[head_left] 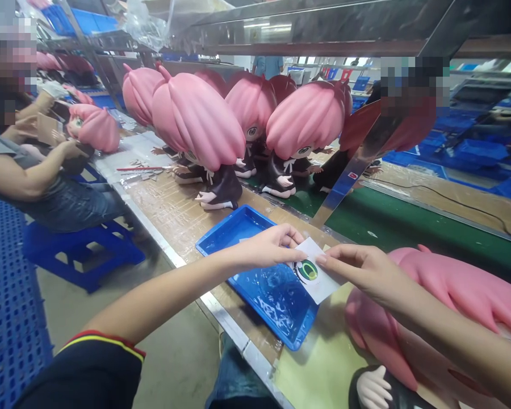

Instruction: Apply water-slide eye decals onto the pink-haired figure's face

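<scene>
Between my two hands is a small white decal sheet (322, 286) printed with a green eye. My left hand (276, 245) pinches its left edge between thumb and fingers. On the upper right edge, my right hand (360, 264) grips it the same way. The sheet is held over the right side of a blue tray (296, 339) with shallow water in it. Below my right forearm a large pink-haired figure (455, 284) lies on its side on a yellowish sheet (310, 375), partly hidden by the arm.
Several pink-haired seated figures (198, 119) stand behind the tray, near a slanted metal post (344, 176). A red brush (140, 168) lies on the bench at left. A co-worker (38, 176) sits at the far left by a blue stool (85, 255). A green belt (392, 218) runs behind.
</scene>
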The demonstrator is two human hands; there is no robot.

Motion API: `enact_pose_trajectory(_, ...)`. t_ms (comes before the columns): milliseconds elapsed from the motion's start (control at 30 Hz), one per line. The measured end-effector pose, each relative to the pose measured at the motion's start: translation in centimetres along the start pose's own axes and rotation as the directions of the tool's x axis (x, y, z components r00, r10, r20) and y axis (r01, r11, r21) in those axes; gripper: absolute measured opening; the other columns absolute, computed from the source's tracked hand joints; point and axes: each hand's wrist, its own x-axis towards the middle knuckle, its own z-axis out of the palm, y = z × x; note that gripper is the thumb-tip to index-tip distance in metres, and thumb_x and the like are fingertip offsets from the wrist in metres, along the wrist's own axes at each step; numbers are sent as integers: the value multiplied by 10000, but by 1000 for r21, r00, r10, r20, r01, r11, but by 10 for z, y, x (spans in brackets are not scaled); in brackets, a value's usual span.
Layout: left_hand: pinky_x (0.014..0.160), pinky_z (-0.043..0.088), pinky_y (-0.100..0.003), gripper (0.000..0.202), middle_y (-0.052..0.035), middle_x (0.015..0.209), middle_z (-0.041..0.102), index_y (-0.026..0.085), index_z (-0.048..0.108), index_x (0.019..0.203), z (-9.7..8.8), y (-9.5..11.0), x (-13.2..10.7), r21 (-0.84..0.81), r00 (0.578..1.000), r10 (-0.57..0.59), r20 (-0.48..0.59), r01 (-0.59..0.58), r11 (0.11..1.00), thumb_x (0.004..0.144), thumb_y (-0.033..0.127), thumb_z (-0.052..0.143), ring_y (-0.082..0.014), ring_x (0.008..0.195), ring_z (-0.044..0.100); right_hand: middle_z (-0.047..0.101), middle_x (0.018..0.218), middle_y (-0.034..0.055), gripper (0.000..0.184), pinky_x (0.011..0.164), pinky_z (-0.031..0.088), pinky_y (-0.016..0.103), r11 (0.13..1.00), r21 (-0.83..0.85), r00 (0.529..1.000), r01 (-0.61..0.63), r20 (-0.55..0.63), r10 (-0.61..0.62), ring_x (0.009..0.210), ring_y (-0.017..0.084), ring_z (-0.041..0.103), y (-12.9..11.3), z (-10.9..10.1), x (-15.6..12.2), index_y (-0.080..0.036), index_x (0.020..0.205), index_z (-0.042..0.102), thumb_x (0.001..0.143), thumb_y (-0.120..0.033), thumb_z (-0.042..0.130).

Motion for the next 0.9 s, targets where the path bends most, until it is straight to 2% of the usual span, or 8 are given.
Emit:
enact_pose_trajectory(167,719,504,-259,258,15,828,663,145,550,966,4,0,1,3,1000,11,-9,-11,1000,834,73,759,-111,736,651,717,854,72,632,725,496,298,999,26,999,-31,19,30,804,223,630,-8,0,-7,-194,845,742,631,-779,852)
enact_pose_trajectory(233,726,492,-262,256,17,821,654,144,551,970,4,0,1,6,1000,11,-15,-11,1000,837,73,758,-104,727,642,716,845,73,631,699,493,300,999,15,999,-30,28,30,785,222,624,-10,-1,-7,-196,850,753,640,-785,842)
enact_pose_trajectory(367,733,481,-256,257,13,824,649,136,559,965,5,1,0,9,1000,13,-14,-13,1000,829,69,767,-94,735,633,644,698,56,656,574,403,272,999,-37,1000,-16,26,16,649,166,513,-14,-5,-2,-183,739,756,545,-799,873)
enact_pose_trajectory(467,741,492,-256,260,6,837,649,139,556,952,6,1,-1,5,1000,20,2,-20,1000,823,84,775,-100,757,648,603,661,56,711,564,354,263,997,-70,1000,-12,5,13,635,145,453,-16,-7,2,-165,689,753,477,-833,871)
enact_pose_trajectory(567,771,515,-272,269,-11,872,665,150,548,961,6,-1,-1,13,1000,30,10,-30,999,823,121,777,-116,789,670,632,692,70,751,591,386,278,997,-68,1000,-19,3,19,657,168,491,-20,-8,2,-166,705,762,464,-873,843)
enact_pose_trajectory(700,814,548,-341,299,-43,912,683,150,550,993,4,-5,2,65,999,33,1,-33,997,814,187,788,-158,821,684,650,702,65,701,589,401,271,999,-34,999,-34,7,34,659,176,526,-24,-8,-3,-168,717,765,414,-780,924)
enact_pose_trajectory(800,867,538,-399,383,-67,991,660,160,538,1047,9,-7,-6,138,990,93,-102,-79,987,820,314,805,-207,925,662,646,690,56,633,578,391,254,999,6,998,-38,-43,38,649,157,505,-24,-9,-13,-169,709,759,446,-711,955)
enact_pose_trajectory(900,1041,429,-432,363,-68,1155,574,212,499,1124,27,-14,-31,238,928,256,-272,-193,952,926,452,686,-224,1138,553,693,790,69,559,651,460,248,994,81,992,-71,-102,79,735,184,586,-25,-12,-33,-179,789,768,599,-682,919)
